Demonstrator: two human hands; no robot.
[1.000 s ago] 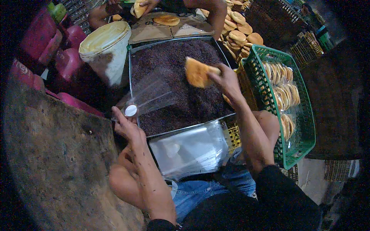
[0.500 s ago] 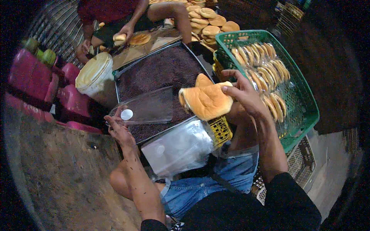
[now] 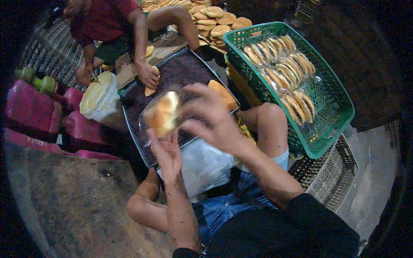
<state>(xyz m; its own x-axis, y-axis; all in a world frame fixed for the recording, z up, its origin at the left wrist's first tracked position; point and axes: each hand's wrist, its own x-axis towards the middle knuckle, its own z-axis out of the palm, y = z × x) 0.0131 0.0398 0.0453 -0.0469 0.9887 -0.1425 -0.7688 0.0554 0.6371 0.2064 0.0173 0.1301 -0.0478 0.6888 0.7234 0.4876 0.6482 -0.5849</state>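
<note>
In front of me a bread bun (image 3: 162,115) sits in a see-through plastic bag, slightly smeared by motion. My left hand (image 3: 167,152) grips the bag and bun from below. Just right of the bun, my right hand (image 3: 213,120) is blurred, its fingers spread apart with nothing seen in them. Another bun (image 3: 223,95) rests at the right edge of a metal tray (image 3: 129,124) of dark, crumbly filling. A stack of plastic bags (image 3: 200,165) lies over my lap, partly behind my forearms.
Across the tray, a co-worker's hand (image 3: 147,76) holds a bun over the filling. A green crate (image 3: 331,124) with rows of bagged buns stands at the right, near a pale crate (image 3: 331,185). A white bucket (image 3: 101,101), pink plastic containers (image 3: 34,105) and piled buns (image 3: 215,23) surround the tray.
The bun has passed from my right hand into the bag in my left hand. A second bun now lies at the tray's edge. The co-worker's hand has reached over the filling.
</note>
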